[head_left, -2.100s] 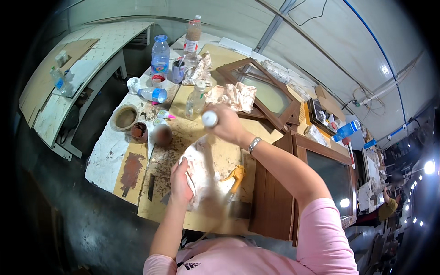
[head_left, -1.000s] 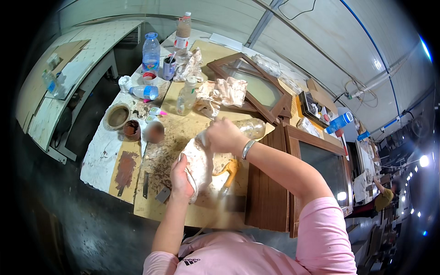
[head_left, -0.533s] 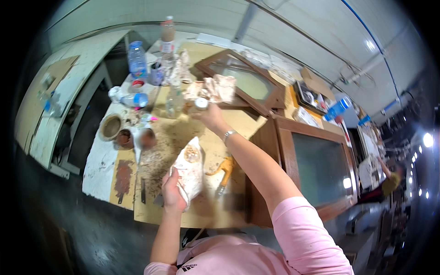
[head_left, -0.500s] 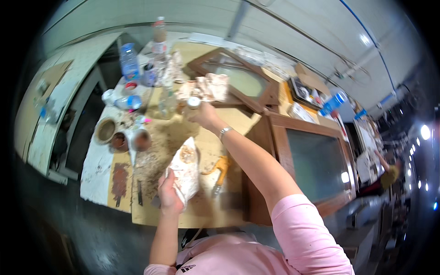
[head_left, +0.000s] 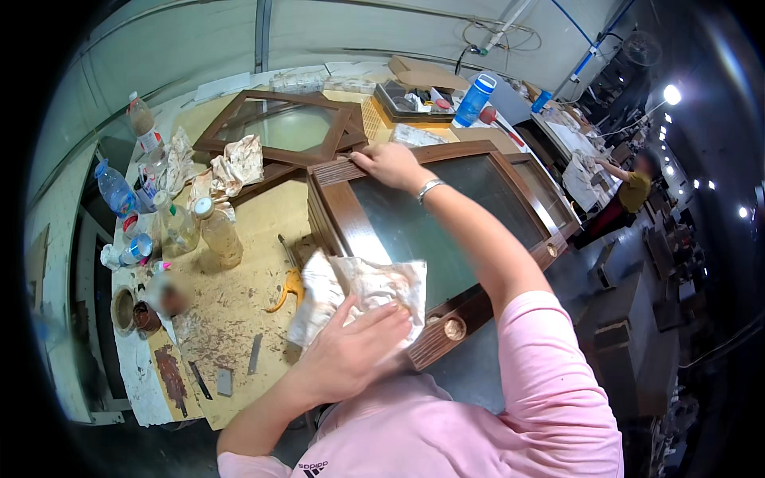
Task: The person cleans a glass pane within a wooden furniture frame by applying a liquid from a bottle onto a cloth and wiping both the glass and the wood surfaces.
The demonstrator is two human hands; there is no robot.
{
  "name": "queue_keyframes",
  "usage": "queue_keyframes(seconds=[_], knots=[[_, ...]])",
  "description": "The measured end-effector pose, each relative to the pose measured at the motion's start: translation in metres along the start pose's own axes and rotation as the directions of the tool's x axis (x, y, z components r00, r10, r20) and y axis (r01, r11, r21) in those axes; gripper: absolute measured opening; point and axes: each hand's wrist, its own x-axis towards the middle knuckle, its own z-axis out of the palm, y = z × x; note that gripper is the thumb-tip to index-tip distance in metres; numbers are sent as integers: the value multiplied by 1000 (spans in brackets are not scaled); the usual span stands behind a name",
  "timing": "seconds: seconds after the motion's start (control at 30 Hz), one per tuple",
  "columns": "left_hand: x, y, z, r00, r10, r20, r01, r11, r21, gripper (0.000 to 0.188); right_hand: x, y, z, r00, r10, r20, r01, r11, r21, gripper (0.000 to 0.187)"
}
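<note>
A stack of brown wooden doors with glass panes lies at the middle right, the top glass door (head_left: 458, 215) uppermost. My left hand (head_left: 358, 342) presses a stained white cloth (head_left: 382, 287) onto its near left corner, fingers together and closed on the cloth. The cloth hides part of that corner. At the far left corner, my right hand (head_left: 392, 167) has its fingers bent over the wooden edge, gripping the door. A round recess (head_left: 455, 329) shows in the near rail. Left of the cloth lies an orange-handled tool (head_left: 290, 288), partly covered.
Left on the table stand a white-capped bottle (head_left: 219, 235), other bottles, and a pot (head_left: 123, 309). Scraper blades (head_left: 255, 354) lie near its front edge. Behind are another framed door (head_left: 279, 127), crumpled cloth (head_left: 239, 163) and a blue bottle (head_left: 475, 100). A person (head_left: 633, 191) stands far right.
My right hand has let go of the white-capped bottle and moved to the door's far corner. My left hand has brought the cloth rightward onto the door. The view has swung right.
</note>
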Motion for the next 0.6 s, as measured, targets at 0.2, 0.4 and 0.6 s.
queue_keyframes(seconds=[0.2,0.4,0.6], knots=[[42,-94,-15,930,-187,-316,300,884,359,35,12,-9,12,996,-59,-71,60,998,6,57],[-2,23,16,994,-97,55,83,974,209,43,5,-3,15,987,-78,-137,83,996,35,56],[12,18,17,970,-198,-143,236,912,337,32,10,-4,12,994,-70,-87,73,997,38,56]])
